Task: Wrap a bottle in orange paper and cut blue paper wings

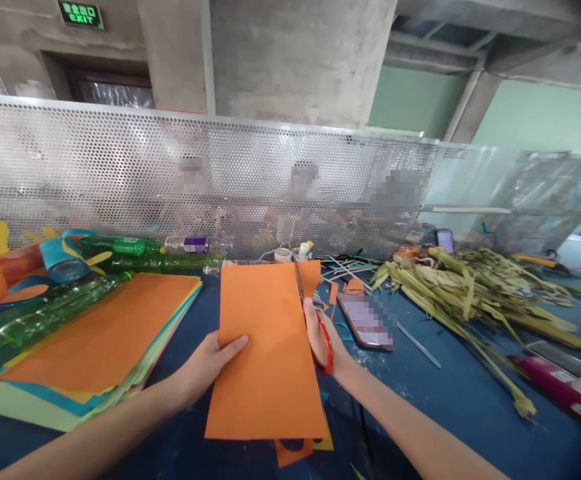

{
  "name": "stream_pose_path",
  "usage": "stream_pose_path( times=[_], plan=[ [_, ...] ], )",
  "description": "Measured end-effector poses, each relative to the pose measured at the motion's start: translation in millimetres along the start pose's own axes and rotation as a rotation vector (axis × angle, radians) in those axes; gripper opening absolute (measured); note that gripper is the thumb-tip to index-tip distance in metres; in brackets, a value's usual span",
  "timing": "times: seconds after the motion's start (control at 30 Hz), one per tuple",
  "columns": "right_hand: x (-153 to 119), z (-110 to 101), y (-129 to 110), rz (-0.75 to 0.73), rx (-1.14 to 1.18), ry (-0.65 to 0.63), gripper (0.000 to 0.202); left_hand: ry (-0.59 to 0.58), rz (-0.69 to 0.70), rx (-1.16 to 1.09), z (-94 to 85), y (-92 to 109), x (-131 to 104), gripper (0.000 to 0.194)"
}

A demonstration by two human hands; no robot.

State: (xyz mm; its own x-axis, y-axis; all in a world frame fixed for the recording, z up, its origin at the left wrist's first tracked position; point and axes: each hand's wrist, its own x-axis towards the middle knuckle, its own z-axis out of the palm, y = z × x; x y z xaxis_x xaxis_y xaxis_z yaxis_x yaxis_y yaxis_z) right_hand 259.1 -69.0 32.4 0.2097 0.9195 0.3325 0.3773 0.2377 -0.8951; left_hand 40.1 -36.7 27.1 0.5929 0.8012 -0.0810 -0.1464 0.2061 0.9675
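An orange sheet of paper (pixel 265 360) is held up over the blue table. My left hand (pixel 215 367) grips its left edge, the thumb lying on the front and the fingers behind. In my right hand (pixel 323 340) are scissors with red handles (pixel 327 347), held at the sheet's right side. Their blades point away from me and run into the upper right part of the paper, where a strip (pixel 311 277) bends off to the right. Part of the blades is hidden by the paper.
Stacked coloured paper (pixel 100 333) and green plastic bottles (pixel 65 307) lie left. A phone (pixel 367 320), dried husks (pixel 450 287) and a magenta item (pixel 560 390) are right. Orange scraps (pixel 293 453) lie below the sheet. A perforated metal screen (pixel 270 153) stands behind.
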Motion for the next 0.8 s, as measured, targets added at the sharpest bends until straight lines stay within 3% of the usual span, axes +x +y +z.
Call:
stream_pose_path(
  times=[0.3,0.4,0.5,0.67,0.8],
  plan=[
    [7.1,4.9,0.2,0.117,0.026,-0.081,0.061,0.066,0.017,0.005,-6.7,-5.6,7.0,0.042],
    [13.8,-0.9,3.6,0.194,-0.208,-0.103,0.064,0.139,0.024,-0.016,-10.5,-2.1,10.0,0.045],
    [22.3,-17.3,3.0,0.163,-0.560,-0.084,0.059,0.216,0.017,-0.065,-15.5,2.0,13.8,0.045],
    [32.1,-46.4,6.7,0.185,-0.847,-0.005,0.033,0.362,0.046,-0.139,-27.1,6.7,21.1,0.039],
    [34.8,-51.7,17.4,0.228,-0.997,-0.006,0.028,0.381,0.078,-0.130,-37.3,10.0,24.8,0.036]
  ],
)
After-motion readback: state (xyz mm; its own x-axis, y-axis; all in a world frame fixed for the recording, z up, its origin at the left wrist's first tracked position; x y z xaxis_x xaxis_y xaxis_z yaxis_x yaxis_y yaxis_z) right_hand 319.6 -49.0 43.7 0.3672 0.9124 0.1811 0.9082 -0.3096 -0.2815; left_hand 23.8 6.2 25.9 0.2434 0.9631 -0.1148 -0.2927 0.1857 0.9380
